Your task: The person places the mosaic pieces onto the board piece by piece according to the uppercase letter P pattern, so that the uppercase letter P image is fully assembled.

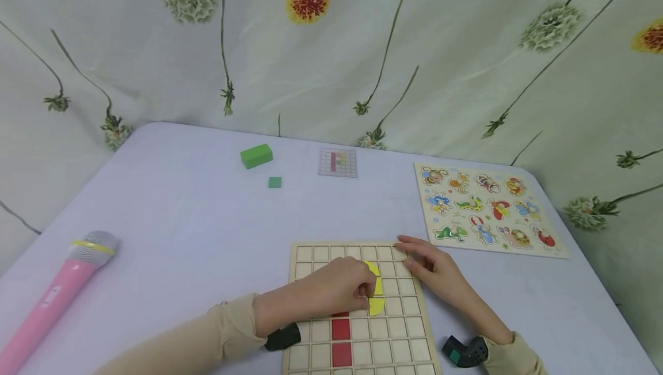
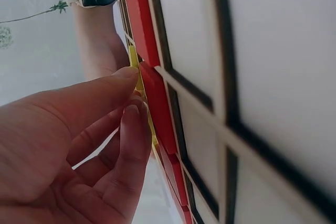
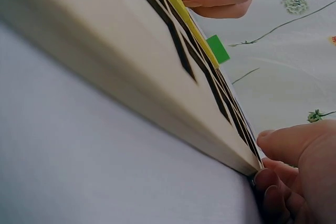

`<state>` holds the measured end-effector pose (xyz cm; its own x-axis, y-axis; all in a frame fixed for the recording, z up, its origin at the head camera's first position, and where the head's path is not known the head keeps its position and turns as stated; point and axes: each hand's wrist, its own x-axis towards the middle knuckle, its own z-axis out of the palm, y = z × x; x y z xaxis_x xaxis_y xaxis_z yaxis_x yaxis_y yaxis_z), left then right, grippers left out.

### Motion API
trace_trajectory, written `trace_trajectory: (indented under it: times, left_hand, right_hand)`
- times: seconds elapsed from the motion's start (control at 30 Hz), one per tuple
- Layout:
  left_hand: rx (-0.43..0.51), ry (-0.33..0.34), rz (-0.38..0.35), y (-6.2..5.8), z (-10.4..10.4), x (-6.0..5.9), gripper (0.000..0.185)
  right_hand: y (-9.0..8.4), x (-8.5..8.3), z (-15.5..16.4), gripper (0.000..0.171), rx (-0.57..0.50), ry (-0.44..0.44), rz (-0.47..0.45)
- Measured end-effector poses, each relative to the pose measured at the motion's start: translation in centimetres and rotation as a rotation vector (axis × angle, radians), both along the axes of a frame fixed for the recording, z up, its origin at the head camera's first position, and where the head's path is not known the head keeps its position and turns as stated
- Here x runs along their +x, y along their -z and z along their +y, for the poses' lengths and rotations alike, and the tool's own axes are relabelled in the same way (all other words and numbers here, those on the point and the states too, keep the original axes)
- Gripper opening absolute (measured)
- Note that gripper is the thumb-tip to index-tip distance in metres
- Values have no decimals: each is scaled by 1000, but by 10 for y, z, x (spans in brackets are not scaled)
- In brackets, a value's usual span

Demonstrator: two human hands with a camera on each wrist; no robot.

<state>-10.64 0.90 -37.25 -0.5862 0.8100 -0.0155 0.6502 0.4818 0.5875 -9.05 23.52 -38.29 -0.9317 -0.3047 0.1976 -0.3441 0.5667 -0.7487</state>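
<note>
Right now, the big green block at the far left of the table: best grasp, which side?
Pinch the green block across its two long side faces, coming from straight above. It lies flat on the table with its long axis running left to right, and there is bare surface all round; the small green cube sits apart, nearer the camera.

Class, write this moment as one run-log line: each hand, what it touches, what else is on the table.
left hand: pinches yellow piece on grid board | right hand: rests on board corner | nearby: red pieces, green blocks

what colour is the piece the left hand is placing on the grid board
Yellow. The piece under the left hand shows best in the head view.
</note>
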Motion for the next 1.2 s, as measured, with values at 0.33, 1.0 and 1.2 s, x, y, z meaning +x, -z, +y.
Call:
trace_trajectory:
  times: [0.33,1.0,1.2]
  left_hand:
    - [127,-50,-62,1,-21,-20,10]
    - [190,-759,-30,31,-155,-163,34]
    - [157,-768,29,26,-141,-156,25]
  right_hand:
    - [0,0,0,28,3,4,-7]
    - [2,1,0,28,-8,6,-19]
    - [2,-1,1,28,5,8,5]
